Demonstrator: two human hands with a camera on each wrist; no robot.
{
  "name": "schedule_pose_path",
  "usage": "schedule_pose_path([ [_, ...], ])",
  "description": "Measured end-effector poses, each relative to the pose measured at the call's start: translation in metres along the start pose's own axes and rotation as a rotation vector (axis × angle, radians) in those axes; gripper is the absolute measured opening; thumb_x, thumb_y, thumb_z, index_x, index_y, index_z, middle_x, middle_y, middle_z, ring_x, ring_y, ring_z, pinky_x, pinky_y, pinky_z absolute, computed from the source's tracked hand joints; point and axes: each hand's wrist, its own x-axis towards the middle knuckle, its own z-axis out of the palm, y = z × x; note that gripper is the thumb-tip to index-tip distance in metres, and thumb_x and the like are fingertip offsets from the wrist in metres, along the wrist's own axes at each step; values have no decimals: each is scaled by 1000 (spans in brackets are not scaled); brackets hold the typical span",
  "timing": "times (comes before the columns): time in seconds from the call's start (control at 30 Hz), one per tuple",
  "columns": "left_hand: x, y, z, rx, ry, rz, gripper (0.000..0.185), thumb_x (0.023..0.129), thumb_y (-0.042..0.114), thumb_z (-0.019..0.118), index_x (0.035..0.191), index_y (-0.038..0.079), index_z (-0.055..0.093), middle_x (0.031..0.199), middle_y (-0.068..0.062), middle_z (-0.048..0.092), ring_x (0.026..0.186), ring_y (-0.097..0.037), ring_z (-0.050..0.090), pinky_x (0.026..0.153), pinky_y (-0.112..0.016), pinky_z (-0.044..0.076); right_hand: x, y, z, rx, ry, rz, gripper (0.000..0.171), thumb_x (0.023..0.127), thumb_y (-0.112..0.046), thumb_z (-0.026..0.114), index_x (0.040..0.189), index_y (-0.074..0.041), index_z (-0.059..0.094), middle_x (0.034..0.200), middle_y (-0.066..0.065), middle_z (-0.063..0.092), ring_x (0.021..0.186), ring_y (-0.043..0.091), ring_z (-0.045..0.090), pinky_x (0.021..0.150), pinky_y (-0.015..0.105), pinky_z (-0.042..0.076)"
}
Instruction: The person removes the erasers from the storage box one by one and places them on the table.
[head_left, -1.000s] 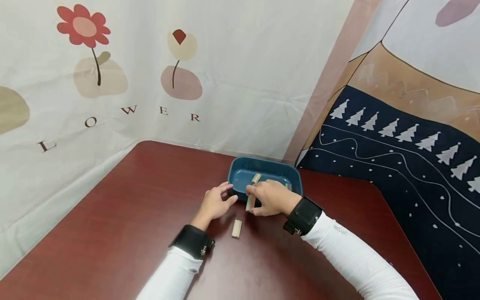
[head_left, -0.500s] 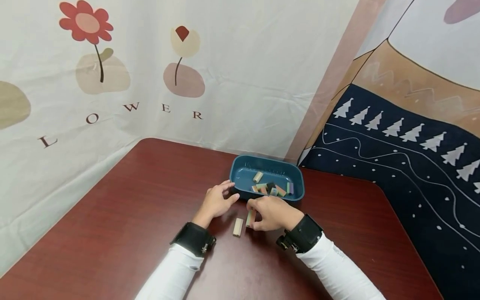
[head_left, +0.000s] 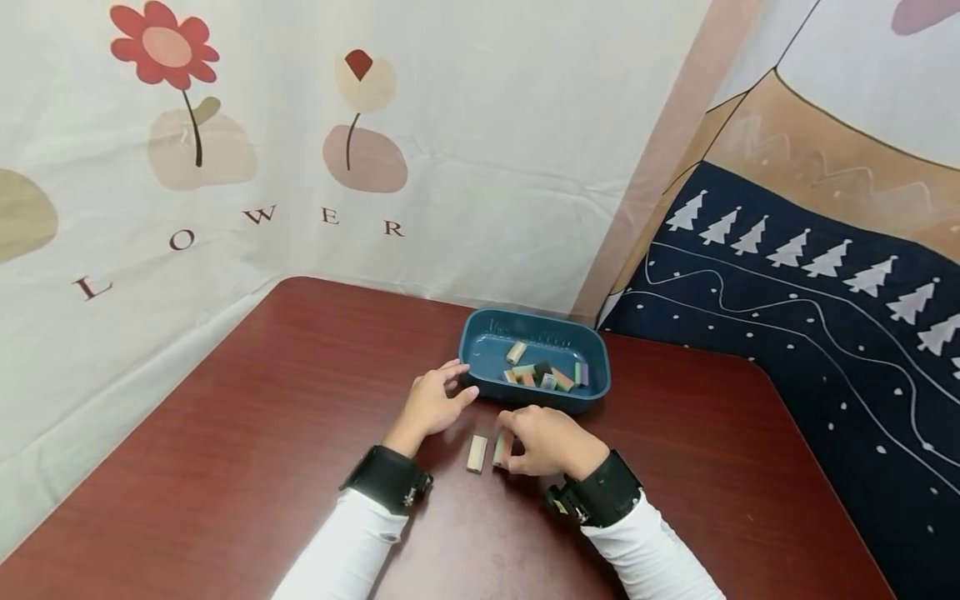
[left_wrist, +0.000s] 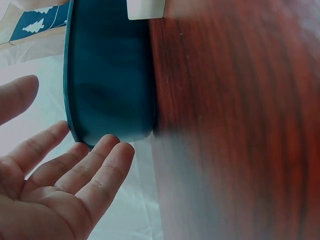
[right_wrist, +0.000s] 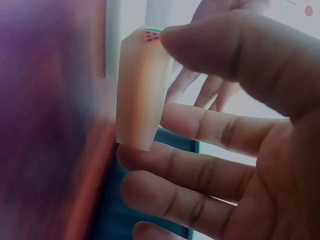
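Observation:
My right hand (head_left: 553,440) pinches a small two-coloured rectangular block (head_left: 502,448), green and orange, between thumb and fingertips low over the table. The right wrist view shows its pale orange side, with red dots at the top end, and the thumb on that end. Left of it lies a cream block (head_left: 477,454) on the table. My left hand (head_left: 429,408) has its fingers spread, fingertips at the near left corner of a blue tub (head_left: 489,350); the left wrist view shows these fingertips (left_wrist: 120,155) right at the tub's corner.
Inside the tub lie a cream block (head_left: 516,352) and several coloured blocks (head_left: 562,380) toward its near right side. The tub stands near the back edge of a dark red table (head_left: 300,400). Printed cloth (head_left: 487,167) hangs behind.
My right hand has drawn back from the tub toward me with the two-coloured block, bringing it beside the cream block and uncovering the tub's blocks. The left hand has stayed in place.

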Motion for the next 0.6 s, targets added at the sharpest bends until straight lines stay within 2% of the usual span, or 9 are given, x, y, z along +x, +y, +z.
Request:
schedule_pose_path([
  [0.23,0,2,0,-17,0,-23,48,93,25,67,136,6,57,148,-9,45,116,-27,60,102,-47,40,3,1,10,-71,-15,29,31,82,-26,75,107,-13,65,92,-6,67,72,3,58,64,26,51],
  [0.43,0,2,0,-15,-8,-36,50,93,26,67,137,6,56,148,-8,44,117,-26,59,104,-49,37,4,2,13,-82,-27,45,35,82,-27,75,111,-10,65,95,-2,68,72,4,57,64,26,51],
  [0.6,0,1,0,3,-13,-34,49,93,27,66,137,7,56,148,-8,44,117,-27,59,105,-53,33,5,0,13,-74,-23,42,32,82,-26,75,108,-11,65,93,-2,67,72,5,57,63,26,50],
])
